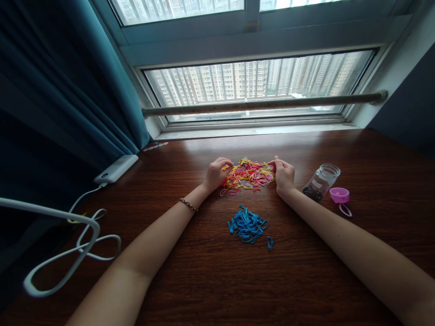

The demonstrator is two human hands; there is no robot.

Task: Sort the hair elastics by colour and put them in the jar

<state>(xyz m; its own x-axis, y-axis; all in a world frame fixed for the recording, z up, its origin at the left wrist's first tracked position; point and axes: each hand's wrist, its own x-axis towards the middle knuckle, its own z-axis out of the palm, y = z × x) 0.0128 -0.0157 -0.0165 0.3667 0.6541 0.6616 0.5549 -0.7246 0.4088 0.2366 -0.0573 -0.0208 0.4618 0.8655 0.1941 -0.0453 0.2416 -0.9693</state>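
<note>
A loose pile of red, yellow and pink rubber bands (249, 174) lies on the brown wooden table (217, 280). At the pile's left edge is my left hand (217, 173), its fingers curled together; what they hold, if anything, is too small to name. My right hand (282, 174) touches the pile's right edge, with fingers closed and anything between them too small to make out. Nearer to me sits a heap of blue rubber bands (247, 224), with a single blue band (269, 242) apart at its lower right.
A clear jar (321, 182) with dark items inside leans right of my right hand, beside a pink lid (340, 195) with a loop. A white device (116, 170) and white cable (93, 246) are at the left, near a blue curtain (102, 81). A window rail (265, 105) runs behind.
</note>
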